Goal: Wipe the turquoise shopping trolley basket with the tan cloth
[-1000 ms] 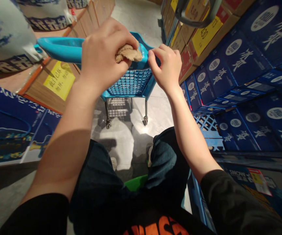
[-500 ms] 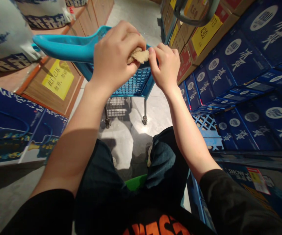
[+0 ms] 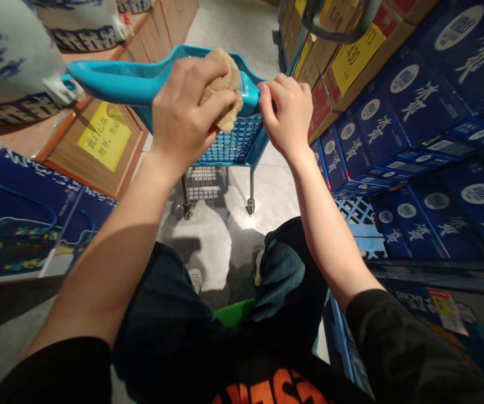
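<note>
In front of me stands a blue plastic shopping cart point(image 3: 118, 84) on grey legs with small wheels. My left hand point(image 3: 185, 112) is closed around a tan cloth point(image 3: 224, 92), pressing it against the cart's near rim. The cloth bulges out between thumb and fingers. At the rim's right corner, my right hand point(image 3: 289, 112) grips the cart edge, thumb on the near side and fingers curled over. A shiny patch of blue rim shows between the cloth and my right thumb.
Stacked blue boxes point(image 3: 410, 123) and cartons with a yellow price sign point(image 3: 357, 56) line the right side. To the left are white-and-blue jars point(image 3: 10, 62) on a wooden cabinet point(image 3: 136, 143). A green seat edge point(image 3: 234, 313) shows between my legs.
My left hand has moved slightly left along the rim with the cloth, which now shows much more and spreads wider. My right hand stays at the corner.
</note>
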